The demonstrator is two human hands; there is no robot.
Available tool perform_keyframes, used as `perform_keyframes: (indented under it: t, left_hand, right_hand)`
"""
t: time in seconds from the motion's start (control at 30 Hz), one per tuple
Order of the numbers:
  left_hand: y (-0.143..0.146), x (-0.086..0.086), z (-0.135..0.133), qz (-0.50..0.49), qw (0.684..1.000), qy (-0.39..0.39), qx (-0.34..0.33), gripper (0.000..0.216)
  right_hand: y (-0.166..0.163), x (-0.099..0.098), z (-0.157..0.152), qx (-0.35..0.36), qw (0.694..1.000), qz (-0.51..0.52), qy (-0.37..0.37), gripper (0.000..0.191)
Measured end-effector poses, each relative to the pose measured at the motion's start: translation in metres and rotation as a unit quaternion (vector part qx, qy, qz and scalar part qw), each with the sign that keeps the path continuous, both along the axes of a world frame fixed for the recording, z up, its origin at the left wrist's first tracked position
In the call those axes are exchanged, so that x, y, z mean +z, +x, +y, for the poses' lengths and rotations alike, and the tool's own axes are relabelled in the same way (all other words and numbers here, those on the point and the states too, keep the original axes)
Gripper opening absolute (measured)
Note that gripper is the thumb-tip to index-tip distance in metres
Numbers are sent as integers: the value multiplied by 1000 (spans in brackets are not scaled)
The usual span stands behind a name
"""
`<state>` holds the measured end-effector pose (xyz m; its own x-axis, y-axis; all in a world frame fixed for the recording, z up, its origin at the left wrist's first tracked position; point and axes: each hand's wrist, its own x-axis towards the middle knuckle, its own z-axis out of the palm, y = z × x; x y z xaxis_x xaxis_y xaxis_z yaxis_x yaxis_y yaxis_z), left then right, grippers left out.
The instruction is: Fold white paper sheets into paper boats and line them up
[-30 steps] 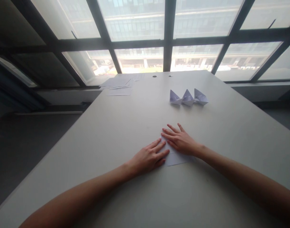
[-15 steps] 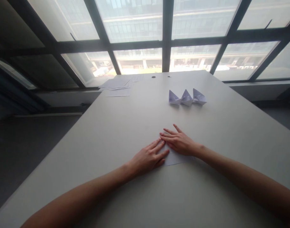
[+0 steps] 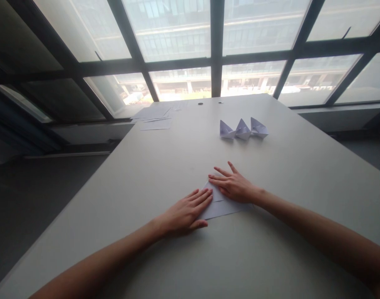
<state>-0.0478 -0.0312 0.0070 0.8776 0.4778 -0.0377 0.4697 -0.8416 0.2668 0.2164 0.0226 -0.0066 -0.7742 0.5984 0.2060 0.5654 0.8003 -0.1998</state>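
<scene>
A partly folded sheet of white paper (image 3: 226, 207) lies flat on the table in front of me, its top coming to a point and a straight strip along its lower edge. My left hand (image 3: 186, 211) rests flat over the paper's left side, fingers stretched out and pointing right. On the right side, my right hand (image 3: 235, 185) presses down with its fingers spread, the fingertips near the folded peak. Both hands cover parts of the paper, so its outer corners are mostly hidden.
Three folded paper boats (image 3: 243, 130) stand in a row farther back on the white table (image 3: 130, 174). Several loose paper sheets (image 3: 155, 118) lie at the far left. Two dark cable holes (image 3: 200, 104) sit near the back edge, before large windows.
My left hand has slid down and left along the paper, uncovering more of its folded middle. My right hand stays almost in place. The view has tilted slightly.
</scene>
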Motion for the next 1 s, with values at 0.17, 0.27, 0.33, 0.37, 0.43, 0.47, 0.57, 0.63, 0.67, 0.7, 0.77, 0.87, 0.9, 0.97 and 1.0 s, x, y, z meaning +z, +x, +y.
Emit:
perform_keyframes:
  t: [0.17,0.27,0.33,0.37,0.43,0.47,0.57,0.63,0.67,0.7,0.77,0.87,0.9,0.97,1.0]
  left_hand:
    - [-20,11,-31,10,1000,-22,13,83]
    - [-32,12,-45,3,999,-35,19,83]
    - [-39,11,-49,-22,998,-49,20,78]
    - [-43,11,-49,-41,997,-61,21,71]
    - [-46,14,-44,-101,990,-81,52,48]
    - [-46,17,-38,-138,983,-82,85,38]
    - [-31,29,-15,-230,947,-13,221,25]
    - [-12,35,0,-224,947,41,226,22]
    - [0,35,6,-212,951,57,220,22]
    - [12,33,9,-194,955,65,216,24]
    - [35,22,9,-152,964,68,207,32]
    - [56,-6,1,-74,971,83,212,62]
    - [58,-14,-1,-45,972,87,214,75]
    - [57,-26,-2,-2,974,93,205,89]
    - [55,-28,0,12,977,94,190,92]
  right_hand:
    - [1,2,0,3,1000,-10,1,52]
    - [1,1,0,3,1000,-10,2,52]
    - [0,1,-1,3,1000,-10,5,52]
    - [0,1,-1,3,1000,-11,6,52]
    - [0,1,-1,5,1000,-11,7,52]
    - [0,1,-1,6,1000,-11,7,52]
    - [-1,1,-2,4,1000,-9,7,52]
    - [-1,1,-3,0,1000,-4,8,50]
    - [-2,0,-3,-2,1000,-2,7,49]
    - [-2,0,-3,-5,1000,1,6,48]
    - [-3,-1,-4,-12,1000,5,3,47]
    - [-4,-3,-5,-26,1000,7,-2,45]
    - [-5,-3,-5,-31,999,6,-3,45]
    - [-6,-3,-8,-48,999,5,-3,47]
    - [-7,-3,-11,-60,998,7,-3,47]
